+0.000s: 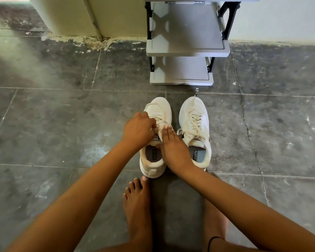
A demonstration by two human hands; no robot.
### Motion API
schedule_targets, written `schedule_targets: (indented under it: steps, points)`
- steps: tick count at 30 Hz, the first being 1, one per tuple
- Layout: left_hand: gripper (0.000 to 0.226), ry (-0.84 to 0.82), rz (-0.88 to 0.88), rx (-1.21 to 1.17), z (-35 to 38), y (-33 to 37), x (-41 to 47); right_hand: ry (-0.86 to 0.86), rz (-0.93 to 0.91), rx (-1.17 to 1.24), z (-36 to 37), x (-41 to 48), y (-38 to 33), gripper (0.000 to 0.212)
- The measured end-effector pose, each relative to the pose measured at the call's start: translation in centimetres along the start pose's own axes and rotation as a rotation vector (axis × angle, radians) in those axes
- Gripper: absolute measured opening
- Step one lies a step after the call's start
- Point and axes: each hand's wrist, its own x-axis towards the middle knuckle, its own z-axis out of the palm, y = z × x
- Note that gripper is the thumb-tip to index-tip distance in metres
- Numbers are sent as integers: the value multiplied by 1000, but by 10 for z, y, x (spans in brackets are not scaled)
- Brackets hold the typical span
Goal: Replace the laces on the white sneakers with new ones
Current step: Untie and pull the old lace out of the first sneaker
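Far: a shelf rack point(185, 46) is standing just beyond the toes.
Left: floor point(53, 124) is lying open beside the left sneaker point(159, 106).
Right: floor is lying open beside the right sneaker point(194, 122).
Middle: the right hand point(173, 146) is covering the narrow gap's near part.
Top: the left hand point(138, 130) is gripping the laces point(161, 120).
Near: a bare foot point(136, 202) is resting just behind the left heel.

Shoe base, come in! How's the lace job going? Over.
Left hand pinches lace on sneaker, right hand flat on it. Other sneaker fully laced, untouched. Bare foot behind heel, not blocking.
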Motion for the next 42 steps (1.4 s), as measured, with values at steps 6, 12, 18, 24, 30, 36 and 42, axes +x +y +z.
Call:
schedule_targets:
  steps: [6,12,18,24,30,36,42]
  points:
    - [14,-11,-125,-477,-13,10,11,-9,-20,-13,-1,-1,1,57]
    - [18,-55,-181,-660,-16,0,3,-15,-20,-30,-1,3,0,58]
    - [21,-48,-28,-16,-12,6,0,3,-7,-34,-1,0,-1,56]
    - [13,13,-199,-925,-39,14,11,-10,-11,-50,-2,0,0,56]
    - [28,-99,-59,-414,-27,3,5,4,-7,-53,-3,0,-1,56]
    - [19,36,-66,-123,-4,5,-1,-4,-7,-54,-3,1,-2,57]
    - [9,99,-176,-751,-25,3,6,4,-2,-42,-1,2,-2,57]
